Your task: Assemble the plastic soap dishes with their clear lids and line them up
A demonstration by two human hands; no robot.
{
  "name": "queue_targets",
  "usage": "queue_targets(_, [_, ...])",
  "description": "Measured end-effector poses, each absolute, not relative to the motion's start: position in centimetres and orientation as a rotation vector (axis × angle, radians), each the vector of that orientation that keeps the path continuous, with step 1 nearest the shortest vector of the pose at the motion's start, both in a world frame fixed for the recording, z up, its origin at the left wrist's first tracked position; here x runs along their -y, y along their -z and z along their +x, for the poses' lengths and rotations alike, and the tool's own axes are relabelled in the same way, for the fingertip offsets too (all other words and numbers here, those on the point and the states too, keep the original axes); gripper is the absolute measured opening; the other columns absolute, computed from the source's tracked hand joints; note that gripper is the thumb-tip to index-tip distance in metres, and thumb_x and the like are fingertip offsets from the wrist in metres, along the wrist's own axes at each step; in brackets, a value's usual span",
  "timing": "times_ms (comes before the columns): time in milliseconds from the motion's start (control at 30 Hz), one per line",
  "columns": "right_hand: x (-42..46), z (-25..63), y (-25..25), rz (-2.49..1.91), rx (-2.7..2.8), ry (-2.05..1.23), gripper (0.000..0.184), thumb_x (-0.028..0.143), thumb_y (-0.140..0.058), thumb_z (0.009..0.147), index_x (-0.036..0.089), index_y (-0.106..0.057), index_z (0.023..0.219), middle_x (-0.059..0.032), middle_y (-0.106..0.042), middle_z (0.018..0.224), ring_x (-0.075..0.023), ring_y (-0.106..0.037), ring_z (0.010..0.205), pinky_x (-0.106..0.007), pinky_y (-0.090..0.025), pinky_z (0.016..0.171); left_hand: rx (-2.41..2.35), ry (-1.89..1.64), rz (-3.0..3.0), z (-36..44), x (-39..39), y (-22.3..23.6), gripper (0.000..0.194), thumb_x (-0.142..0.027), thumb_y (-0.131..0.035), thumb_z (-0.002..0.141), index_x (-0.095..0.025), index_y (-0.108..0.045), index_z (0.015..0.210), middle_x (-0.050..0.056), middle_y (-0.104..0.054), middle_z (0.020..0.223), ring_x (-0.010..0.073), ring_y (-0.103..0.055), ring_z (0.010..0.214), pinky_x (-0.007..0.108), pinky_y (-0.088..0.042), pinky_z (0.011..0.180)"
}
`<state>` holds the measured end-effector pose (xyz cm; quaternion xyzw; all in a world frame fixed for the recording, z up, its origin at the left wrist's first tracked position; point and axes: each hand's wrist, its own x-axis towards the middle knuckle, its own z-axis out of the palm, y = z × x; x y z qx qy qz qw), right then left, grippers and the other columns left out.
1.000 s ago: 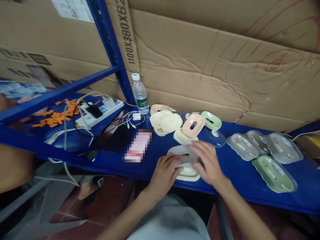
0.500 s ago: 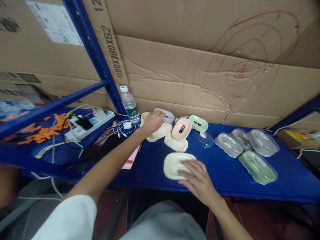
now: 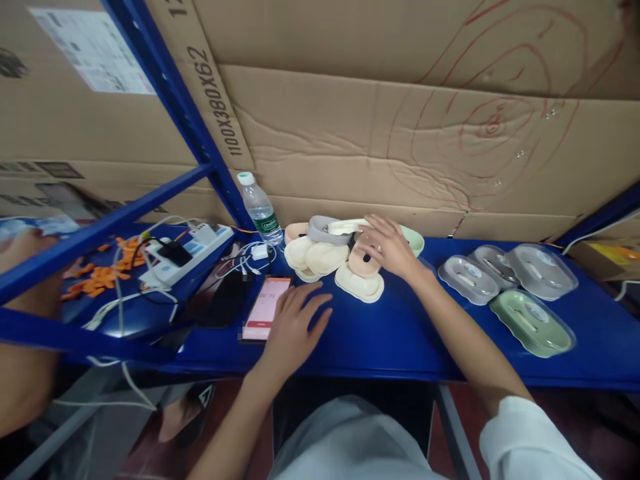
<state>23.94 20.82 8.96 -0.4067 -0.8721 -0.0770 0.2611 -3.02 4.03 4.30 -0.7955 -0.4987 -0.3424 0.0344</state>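
Note:
My right hand (image 3: 387,247) reaches to the pile at the back, its fingers closed on one end of a cream soap dish (image 3: 346,227). That dish is seen edge-on above a grey soap dish (image 3: 320,230). Below the hand, a peach soap dish (image 3: 364,263) with a dark slot rests on a cream dish (image 3: 357,285). Several cream oval pieces (image 3: 317,257) lie stacked to the left. My left hand (image 3: 297,327) is open and empty, fingers spread, beside and partly over a lit phone (image 3: 267,310). A green soap dish (image 3: 413,240) is partly hidden behind my right wrist.
Lidded grey dishes (image 3: 470,280) and a lidded green dish (image 3: 533,323) sit on the right. A water bottle (image 3: 260,210), cables, a power strip (image 3: 187,257) and orange pieces (image 3: 105,273) are on the left. Another person's arm (image 3: 25,313) shows beyond the blue frame (image 3: 170,190).
My right hand has carried the cream dish from the table's front up to the back pile. My left hand has left the pile and come down beside the phone.

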Motion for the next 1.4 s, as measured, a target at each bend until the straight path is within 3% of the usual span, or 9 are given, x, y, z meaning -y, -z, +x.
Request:
queue_targets(133, [-15.9,32.7,-6.8,-1.587,2.122,0.398,0.058,0.049,-0.047,0.109,0.015,-0.054,0.156,-0.0216,-0.051,0.163,-0.0377,-0.048,0.15,-0.059,-0.039,0.12,1.47,1.228,-2.512,-1.3,-1.9,-2.8,0.019,-0.023,-0.06,0.105,-0.027,-0.069,0.121,0.008,-0.073,0.132,0.0263,-0.07,0.12,0.054,-0.053,0.112])
queue_targets(267, [-10.1,39.0,-3.6,-2.034,2.079,0.448,0.068,0.041,-0.059,0.102,0.006,-0.047,0.159,-0.0313,-0.05,0.159,-0.0474,-0.047,0.147,-0.067,-0.042,0.115,1.33,1.276,-2.665,1.1,-1.8,-2.2,0.018,-0.019,-0.06,0.105,-0.026,-0.07,0.119,0.007,-0.076,0.124,0.0245,-0.072,0.112,0.049,-0.056,0.105])
queue_targets(433, [-3.5,38.5,-2.6,-1.754,2.178,0.23,0.045,0.045,-0.057,0.106,0.03,-0.062,0.149,-0.0155,-0.063,0.145,-0.0392,-0.056,0.14,-0.065,-0.044,0.115,1.199,1.202,-2.94,4.7,-0.1,-1.7,0.021,-0.021,-0.059,0.106,-0.024,-0.069,0.124,0.008,-0.075,0.127,0.0244,-0.071,0.116,0.044,-0.058,0.102])
queue_targets(667, [-0.4,32.3,-4.5,-1.282,2.174,-0.329,0.044,0.043,-0.066,0.104,0.032,-0.063,0.146,-0.0088,-0.065,0.147,-0.0265,-0.065,0.134,-0.044,-0.056,0.112,1.105,0.831,-2.937,8.1,1.5,-0.5,0.045,-0.027,-0.058,0.106,-0.023,-0.055,0.151,0.017,-0.054,0.16,0.0345,-0.05,0.15,0.06,-0.043,0.12])
queue_targets(933, [-15.3,27.0,-9.2,-1.063,2.38,0.074,0.045,0.044,-0.056,0.109,0.023,-0.062,0.149,-0.0111,-0.061,0.155,-0.0248,-0.052,0.149,-0.048,-0.033,0.129,1.119,0.596,-2.911,6.1,1.5,-1.3,0.038,-0.043,-0.067,0.104,-0.025,-0.063,0.136,0.012,-0.066,0.144,0.0312,-0.061,0.131,0.053,-0.046,0.105])
queue_targets(1033, [-19.4,26.0,-10.7,-1.106,2.374,0.082,0.046,0.04,-0.052,0.112,0.021,-0.057,0.153,-0.0131,-0.056,0.161,-0.0307,-0.045,0.155,-0.065,-0.015,0.132,1.16,0.615,-2.866,5.9,1.5,-1.2,0.048,-0.052,-0.074,0.097,-0.023,-0.065,0.134,0.011,-0.071,0.134,0.0318,-0.064,0.124,0.053,-0.045,0.104])
queue_targets(1100, [-18.8,26.4,-10.6,-1.158,2.324,0.102,0.048,0.039,-0.05,0.112,0.018,-0.054,0.155,-0.0169,-0.051,0.164,-0.036,-0.039,0.158,-0.071,-0.011,0.129,1.159,0.67,-2.846,6.1,1.3,-0.9,0.05,-0.055,-0.075,0.095,-0.023,-0.067,0.132,0.01,-0.073,0.13,0.0311,-0.065,0.121,0.053,-0.043,0.102])
queue_targets(1267, [-7.2,29.0,-5.9,-1.146,2.218,0.03,0.045,0.033,-0.045,0.112,0.027,-0.053,0.156,-0.0117,-0.057,0.16,-0.0271,-0.051,0.151,-0.052,-0.042,0.124,1.194,1.012,-2.805,6.0,0.1,-0.4,0.041,-0.055,-0.071,0.098,-0.026,-0.07,0.126,0.004,-0.08,0.117,0.0259,-0.067,0.111,0.05,-0.04,0.101])
queue_targets(1400, [1.0,29.0,-0.7,-1.192,2.255,0.047,0.071,0.046,-0.055,0.107,0.027,-0.03,0.171,-0.0155,-0.045,0.169,-0.0339,-0.045,0.156,-0.058,-0.046,0.12,1.27,1.162,-2.67,4.4,-1.7,-1.7,0.03,-0.047,-0.071,0.101,-0.027,-0.072,0.122,0.003,-0.081,0.116,0.0257,-0.069,0.11,0.048,-0.039,0.1])
